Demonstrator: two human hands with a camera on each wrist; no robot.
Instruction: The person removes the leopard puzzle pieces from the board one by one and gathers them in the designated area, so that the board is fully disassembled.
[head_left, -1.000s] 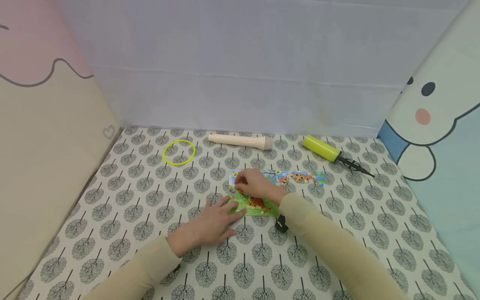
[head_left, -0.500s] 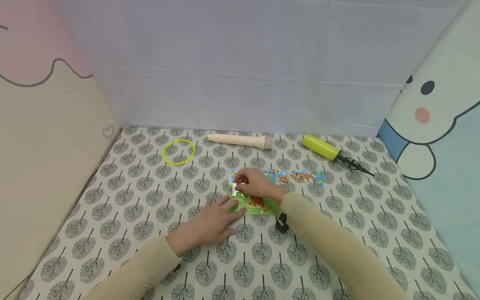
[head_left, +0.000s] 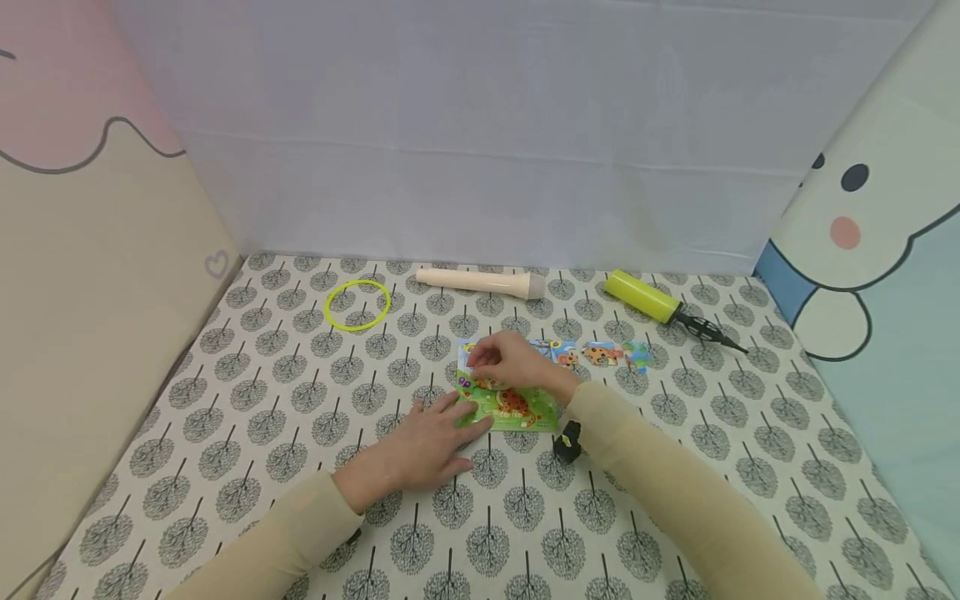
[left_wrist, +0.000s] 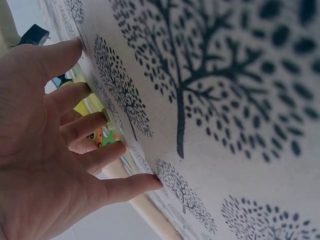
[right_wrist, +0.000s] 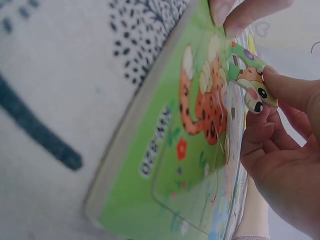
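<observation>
1. Right hand point(head_left: 513, 364): thumb and finger pinched on puzzle piece point(right_wrist: 254, 82), tilted at 9 o'clock side of puzzle board point(head_left: 517, 423); contact unclear.
2. Left hand point(head_left: 426, 443): fingers spread, gripping nothing, tips at board's 8 o'clock edge.
3. Loose pieces point(head_left: 600, 354): 2 o'clock from board.

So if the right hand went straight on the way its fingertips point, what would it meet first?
Most likely the board. The right hand pinches a piece with its fingertips towards the board, so the piece would meet it first; I can't tell if they already touch.
</observation>
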